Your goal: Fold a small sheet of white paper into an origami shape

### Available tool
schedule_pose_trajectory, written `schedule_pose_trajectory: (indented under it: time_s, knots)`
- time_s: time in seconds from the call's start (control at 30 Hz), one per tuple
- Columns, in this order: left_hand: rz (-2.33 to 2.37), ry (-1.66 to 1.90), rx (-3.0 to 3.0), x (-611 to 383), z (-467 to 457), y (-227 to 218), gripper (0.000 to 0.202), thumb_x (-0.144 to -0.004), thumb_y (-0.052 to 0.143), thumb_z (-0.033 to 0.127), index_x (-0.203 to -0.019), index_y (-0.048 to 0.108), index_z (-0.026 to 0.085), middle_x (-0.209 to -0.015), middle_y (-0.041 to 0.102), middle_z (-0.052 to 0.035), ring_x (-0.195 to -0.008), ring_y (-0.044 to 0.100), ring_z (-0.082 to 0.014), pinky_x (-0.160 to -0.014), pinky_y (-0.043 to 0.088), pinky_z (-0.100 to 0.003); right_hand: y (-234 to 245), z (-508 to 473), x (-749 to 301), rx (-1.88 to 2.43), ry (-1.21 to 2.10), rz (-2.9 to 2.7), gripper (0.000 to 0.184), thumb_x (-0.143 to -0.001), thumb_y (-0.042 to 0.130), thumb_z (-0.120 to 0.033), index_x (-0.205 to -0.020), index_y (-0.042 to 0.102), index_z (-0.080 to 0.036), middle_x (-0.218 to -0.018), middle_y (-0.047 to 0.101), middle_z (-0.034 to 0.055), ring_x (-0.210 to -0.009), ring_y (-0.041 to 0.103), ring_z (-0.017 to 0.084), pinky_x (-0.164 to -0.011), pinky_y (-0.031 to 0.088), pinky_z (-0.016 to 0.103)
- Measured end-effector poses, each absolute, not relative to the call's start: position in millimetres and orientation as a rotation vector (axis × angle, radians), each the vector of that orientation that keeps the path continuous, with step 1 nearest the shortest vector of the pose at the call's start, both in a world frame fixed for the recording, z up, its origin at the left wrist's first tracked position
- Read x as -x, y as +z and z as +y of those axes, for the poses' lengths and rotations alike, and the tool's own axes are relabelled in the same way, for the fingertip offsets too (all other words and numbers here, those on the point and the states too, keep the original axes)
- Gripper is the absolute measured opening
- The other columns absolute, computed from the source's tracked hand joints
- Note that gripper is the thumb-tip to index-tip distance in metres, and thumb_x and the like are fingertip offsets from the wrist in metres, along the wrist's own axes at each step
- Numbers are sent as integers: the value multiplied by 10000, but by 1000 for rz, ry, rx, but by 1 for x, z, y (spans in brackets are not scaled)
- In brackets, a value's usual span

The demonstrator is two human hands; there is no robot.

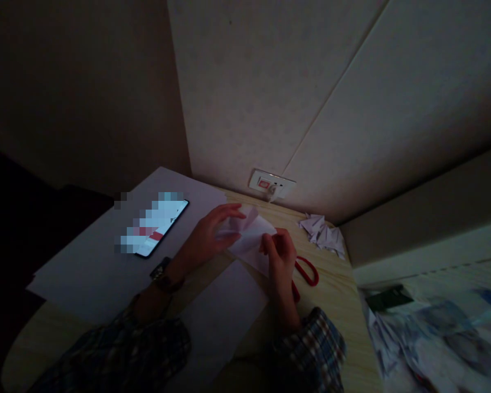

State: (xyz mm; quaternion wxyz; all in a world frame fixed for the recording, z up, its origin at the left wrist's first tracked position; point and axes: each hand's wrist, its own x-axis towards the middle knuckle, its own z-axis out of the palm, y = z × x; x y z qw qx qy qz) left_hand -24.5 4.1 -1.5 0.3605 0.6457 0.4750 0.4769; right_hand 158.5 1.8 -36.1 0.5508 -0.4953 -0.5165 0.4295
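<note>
My left hand point(213, 234) and my right hand point(280, 254) hold a piece of white folded paper point(251, 236) just above the wooden table point(339, 295). The left fingers curl over the paper's left edge. The right fingers pinch its right corner. A watch sits on my left wrist point(163, 273). Red-handled scissors point(306, 271) lie on the table right behind my right hand. A lit phone point(159, 229) rests on a large white sheet point(94, 262) to the left of my left hand.
Another white sheet point(221, 316) lies between my forearms. A small heap of folded paper pieces point(323, 232) sits at the table's far right corner. A wall socket point(270, 184) is just behind the table. Papers and a dark object point(388, 297) lie below the table's right edge.
</note>
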Motion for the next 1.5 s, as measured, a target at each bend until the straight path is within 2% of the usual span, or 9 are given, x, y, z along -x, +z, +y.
schedule_pose_trajectory:
  time_s: [0.1, 0.23, 0.4, 0.53, 0.7, 1.0, 1.33, 1.43, 1.5]
  knots:
    - [1206, 1238, -1622, 27, 6, -1, 350, -699, 723, 243, -1047, 684, 218, -1420, 530, -126, -1359, 442, -316, -1151, 311, -498, -37, 1, -157, 1114, 1039, -1189, 132, -815, 617, -324, -840, 546, -215, -661, 576, -50, -605, 521, 126, -599, 398, 247]
    - [1162, 1276, -1434, 28, 5, 2, 465, -643, 778, 269, -1085, 660, 184, -1410, 531, -154, -1328, 477, -329, -1089, 404, -473, -37, 0, -157, 1081, 1049, -1163, 132, -770, 596, -271, -879, 536, -228, -730, 604, -41, -648, 554, 138, -598, 413, 244]
    - [1196, 1289, -1219, 26, 2, 6, 321, -765, 688, 301, -1067, 656, 195, -1212, 664, -98, -1036, 665, -261, -866, 552, -370, -35, -1, -154, 1041, 1119, -1129, 159, -755, 595, -264, -897, 532, -231, -797, 644, -18, -662, 586, 147, -612, 444, 259]
    - [1216, 1294, -1185, 25, 4, 5, 212, -759, 668, 329, -912, 671, 183, -963, 722, -49, -892, 679, -228, -779, 562, -338, -33, -1, -152, 1103, 1108, -1165, 175, -766, 603, -279, -928, 574, -219, -808, 643, -2, -670, 574, 147, -645, 460, 268]
    - [1296, 1296, -1264, 26, 5, 7, 179, -751, 644, 320, -859, 679, 182, -868, 708, -29, -793, 659, -201, -750, 545, -331, -32, 0, -154, 1145, 1043, -1215, 191, -781, 565, -275, -966, 580, -230, -902, 649, 15, -784, 584, 168, -747, 480, 301]
    - [1302, 1293, -1223, 25, 3, 8, 279, -762, 689, 444, -844, 679, 177, -898, 719, -53, -890, 664, -239, -771, 534, -334, -34, 2, -161, 1138, 708, -1282, 107, -763, 561, -214, -867, 570, -242, -1017, 526, 22, -1003, 509, 197, -879, 418, 333]
    - [1260, 1331, -1223, 26, 4, 7, 298, -745, 706, 473, -821, 662, 188, -902, 720, -48, -912, 673, -250, -825, 550, -353, -36, 1, -161, 1092, 728, -1292, 13, -785, 536, -226, -788, 526, -232, -902, 533, 4, -879, 514, 182, -804, 419, 312]
    - [1251, 1332, -1225, 23, 2, 10, 279, -753, 702, 443, -843, 651, 184, -926, 713, -49, -932, 669, -244, -842, 553, -355, -33, -1, -161, 1114, 862, -1278, 65, -807, 546, -255, -755, 524, -223, -809, 535, -15, -789, 510, 165, -733, 419, 285]
    - [1236, 1307, -1216, 22, 2, 11, 263, -762, 693, 413, -889, 644, 189, -937, 709, -43, -920, 670, -235, -787, 571, -343, -32, -2, -161, 1130, 930, -1282, 103, -812, 560, -276, -732, 531, -217, -747, 539, -25, -735, 509, 158, -684, 413, 270]
